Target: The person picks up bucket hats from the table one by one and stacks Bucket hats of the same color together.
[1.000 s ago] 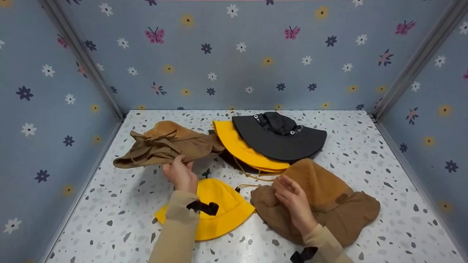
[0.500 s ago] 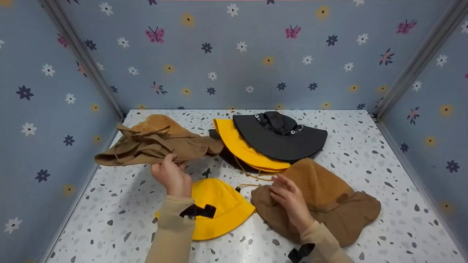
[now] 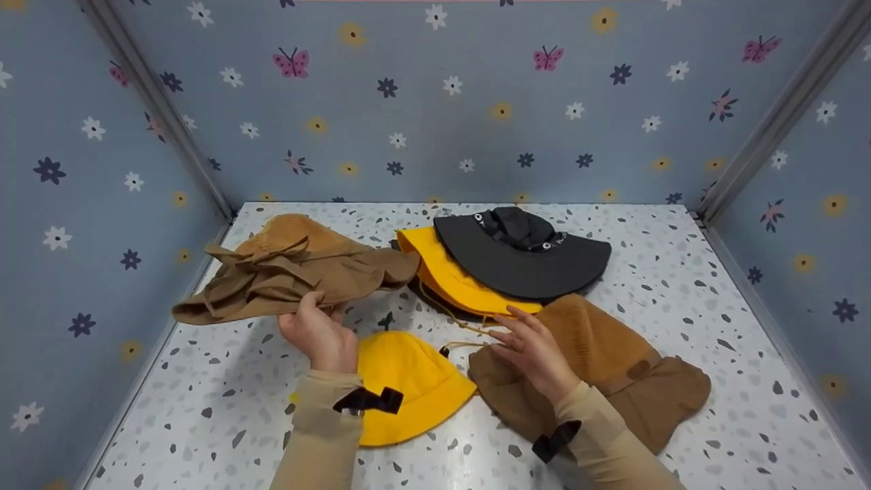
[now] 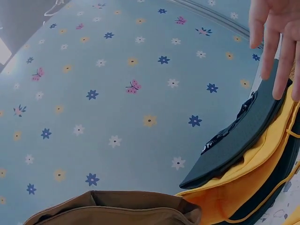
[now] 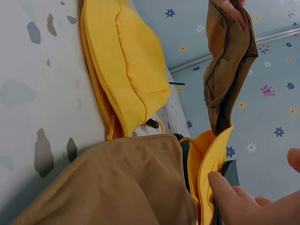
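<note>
My left hand (image 3: 320, 337) grips the near brim of a brown hat (image 3: 292, 272) with a tan corduroy crown, held up off the table at the left. Its right end reaches the stack's edge. My right hand (image 3: 534, 347), fingers extended, hovers over the left part of a second brown hat (image 3: 612, 381) lying at the right. In the right wrist view the right fingers (image 5: 220, 185) are near the brim of a yellow hat (image 5: 213, 164) in the stack. A yellow bucket hat (image 3: 415, 401) lies between my forearms, partly covered by the left one.
At the back centre a black wide-brimmed hat (image 3: 537, 269) lies on the yellow hat, with dark fabric beneath. A thin yellow cord (image 3: 469, 327) trails across the speckled table (image 3: 735, 327). Flower-patterned walls (image 3: 449, 136) enclose the back and sides.
My left hand has carried the brown hat leftward, then dipped its left side slightly. My right hand has shifted a little left and up toward the stack. The resting hats stay put.
</note>
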Tool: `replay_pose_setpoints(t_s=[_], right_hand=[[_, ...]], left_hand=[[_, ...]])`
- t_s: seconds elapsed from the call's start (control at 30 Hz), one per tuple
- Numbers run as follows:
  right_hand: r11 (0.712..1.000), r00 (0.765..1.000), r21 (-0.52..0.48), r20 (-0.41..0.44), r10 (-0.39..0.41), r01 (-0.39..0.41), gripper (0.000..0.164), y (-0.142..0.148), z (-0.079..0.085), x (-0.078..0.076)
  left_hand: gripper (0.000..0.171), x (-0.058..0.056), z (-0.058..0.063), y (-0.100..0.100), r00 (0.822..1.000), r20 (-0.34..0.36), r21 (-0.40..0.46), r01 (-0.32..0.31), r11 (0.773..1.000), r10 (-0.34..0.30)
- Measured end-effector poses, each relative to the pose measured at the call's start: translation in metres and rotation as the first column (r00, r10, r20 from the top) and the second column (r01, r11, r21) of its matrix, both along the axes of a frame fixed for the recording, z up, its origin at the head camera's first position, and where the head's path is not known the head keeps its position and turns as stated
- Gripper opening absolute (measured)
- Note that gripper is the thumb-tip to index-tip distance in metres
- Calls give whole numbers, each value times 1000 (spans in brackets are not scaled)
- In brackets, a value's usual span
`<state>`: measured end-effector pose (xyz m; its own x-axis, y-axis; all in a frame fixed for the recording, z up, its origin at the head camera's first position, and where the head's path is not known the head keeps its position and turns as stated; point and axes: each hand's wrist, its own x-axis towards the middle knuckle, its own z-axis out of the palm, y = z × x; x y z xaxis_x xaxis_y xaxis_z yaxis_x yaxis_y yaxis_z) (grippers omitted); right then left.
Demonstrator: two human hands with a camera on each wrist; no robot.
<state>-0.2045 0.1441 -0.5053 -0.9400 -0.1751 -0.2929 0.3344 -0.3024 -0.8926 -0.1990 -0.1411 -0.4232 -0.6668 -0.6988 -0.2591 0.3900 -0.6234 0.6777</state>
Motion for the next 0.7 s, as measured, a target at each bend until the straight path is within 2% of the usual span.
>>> replay_pose_setpoints(t_s=[0.13, 0.27, 0.47, 0.7], right_hand=[[999, 999, -34, 12, 34, -33, 59, -3, 1, -3], [998, 998, -38, 17, 57, -56, 61, -6, 0, -4], [998, 999, -41, 24, 49, -48, 61, -7, -1, -4], [996, 997, -54, 29, 75, -74, 60, -7, -4, -3]], left_hand=[[48, 3, 3, 4, 999, -7, -35, -47, 998, 47], [51, 5, 7, 6, 996, -44, -57, -84, 995, 82], [48, 6, 8, 8, 992, -90, -83, -94, 992, 87], [44, 11, 7, 15, 984, -149, -125, -115, 985, 96]])
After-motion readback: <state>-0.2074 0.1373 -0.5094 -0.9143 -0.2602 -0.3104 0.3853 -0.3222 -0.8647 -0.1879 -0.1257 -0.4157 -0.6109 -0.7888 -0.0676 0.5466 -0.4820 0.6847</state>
